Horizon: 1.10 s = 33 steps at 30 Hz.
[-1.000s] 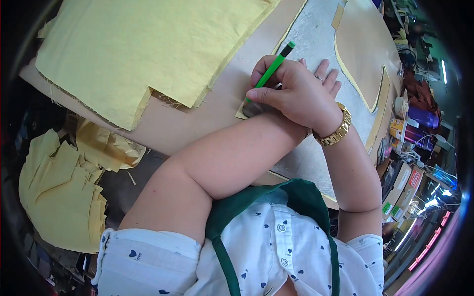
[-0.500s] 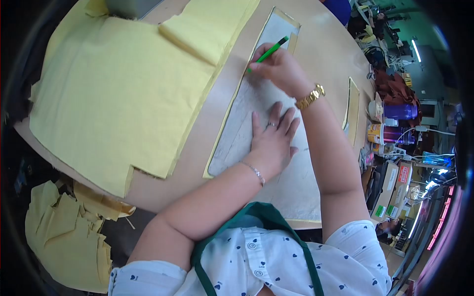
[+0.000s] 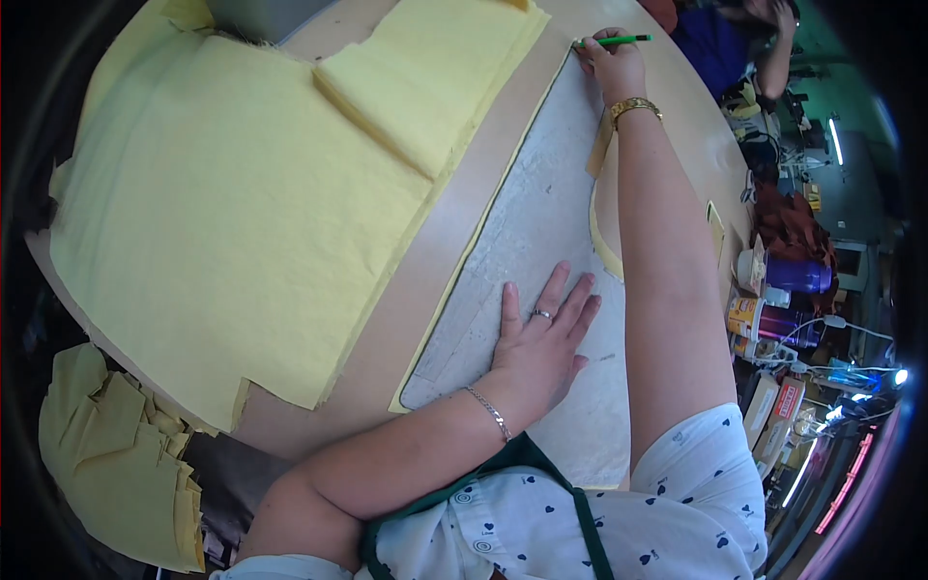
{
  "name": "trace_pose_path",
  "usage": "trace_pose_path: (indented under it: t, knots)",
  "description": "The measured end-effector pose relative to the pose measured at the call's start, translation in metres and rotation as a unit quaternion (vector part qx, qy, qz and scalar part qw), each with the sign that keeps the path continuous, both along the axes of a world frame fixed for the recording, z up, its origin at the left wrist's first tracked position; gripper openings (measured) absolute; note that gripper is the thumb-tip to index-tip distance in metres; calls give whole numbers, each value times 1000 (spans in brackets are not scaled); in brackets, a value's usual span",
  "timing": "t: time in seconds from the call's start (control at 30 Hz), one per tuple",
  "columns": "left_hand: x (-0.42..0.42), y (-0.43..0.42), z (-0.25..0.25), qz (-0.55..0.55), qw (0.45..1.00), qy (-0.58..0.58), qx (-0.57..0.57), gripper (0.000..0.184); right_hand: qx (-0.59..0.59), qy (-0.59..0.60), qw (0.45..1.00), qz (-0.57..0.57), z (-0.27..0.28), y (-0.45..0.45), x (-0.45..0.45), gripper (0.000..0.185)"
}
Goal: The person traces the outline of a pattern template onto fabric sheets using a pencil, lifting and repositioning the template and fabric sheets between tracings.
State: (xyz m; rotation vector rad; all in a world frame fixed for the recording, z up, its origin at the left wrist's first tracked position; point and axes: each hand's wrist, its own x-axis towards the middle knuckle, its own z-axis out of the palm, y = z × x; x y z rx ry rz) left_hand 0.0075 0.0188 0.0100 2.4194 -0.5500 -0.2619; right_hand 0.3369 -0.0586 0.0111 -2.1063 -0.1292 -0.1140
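Note:
My left hand (image 3: 539, 353) lies flat with fingers spread on a grey pattern template (image 3: 517, 217), pressing on its near, wider part. Yellow fabric (image 3: 447, 286) shows as a thin border under the template's edge, beside a dark line. At the template's far, narrow end, my right hand (image 3: 616, 70) grips a green pencil (image 3: 623, 40), its tip at the corner of the edge and its dark end pointing right. My right forearm covers part of the template's right side.
A large yellow fabric sheet (image 3: 251, 203) spreads over the table (image 3: 396, 319) at left. More folded yellow fabric (image 3: 111, 464) is piled below the table edge. Purple containers (image 3: 797, 275) and a white tub (image 3: 742, 314) stand at right. Another person (image 3: 720, 48) sits at the far side.
My right hand has moved the pencil away from me along the template's left edge to its far end. My left hand stays flat on the template; the view has shifted.

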Motion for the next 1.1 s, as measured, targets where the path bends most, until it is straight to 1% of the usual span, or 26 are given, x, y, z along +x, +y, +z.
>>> trace_pose_path:
  t: [0.03,0.13,0.17,0.23,0.3,0.37,0.4,0.43,0.47,0.5,0.53,0.6,0.63,0.67,0.73,0.83,0.93,0.97,1.0,1.03,1.07,1.1]
  knots:
    - [1,0,1,0,1000,-2,1,58,-9,-66,998,-14,-8,-2,10,10]
    - [1,2,2,-3,1000,-7,7,57,91,-127,986,-63,-28,-6,25,10]
    - [2,2,2,-1,1000,-7,8,57,162,-35,983,-74,3,15,-15,14]
    - [-4,0,1,2,1000,-4,1,56,199,21,980,16,14,16,-48,14]
    - [-3,0,-3,16,1000,-20,-8,54,133,108,981,91,29,34,-118,14]
    - [-3,0,-1,-32,998,33,44,53,82,191,940,270,41,46,-196,14]
    - [1,-1,1,-57,994,56,70,52,3,214,930,298,42,51,-226,16]
    - [15,-2,5,-78,980,120,141,52,38,296,899,322,46,57,-251,17]
    - [10,-7,-5,-11,966,-16,259,52,15,348,877,331,44,60,-268,17]
    - [5,-12,-13,37,955,-78,285,53,-16,357,867,347,45,64,-278,17]
    - [3,-11,-17,54,964,-99,241,54,-47,366,856,362,46,67,-284,18]
    - [-1,-9,-22,54,978,-121,162,56,-49,356,866,349,41,68,-290,18]
    - [-3,-9,-22,53,980,-128,143,56,-53,350,871,341,40,68,-291,18]
    - [-5,-7,-24,51,981,-135,130,57,-74,327,871,358,40,69,-294,18]
    - [-8,-5,-26,49,981,-147,114,59,-115,281,869,390,40,71,-298,18]
    - [-10,-3,-27,40,982,-154,105,61,-121,323,858,379,42,74,-300,18]
    - [-8,-2,-27,21,984,-140,104,61,-165,323,847,389,48,77,-299,18]
    - [-9,-5,-30,51,942,-206,260,61,-151,298,859,389,46,75,-298,18]
    - [-11,-9,-34,79,870,-266,406,60,-136,272,870,387,42,70,-295,18]
    - [-8,-10,-30,71,882,-229,405,60,-122,244,882,385,39,65,-290,18]
    - [-5,-6,-21,65,893,-191,404,59,-97,266,892,352,38,59,-280,16]
    - [2,-5,-9,16,968,-53,246,59,-79,227,915,323,34,51,-266,14]
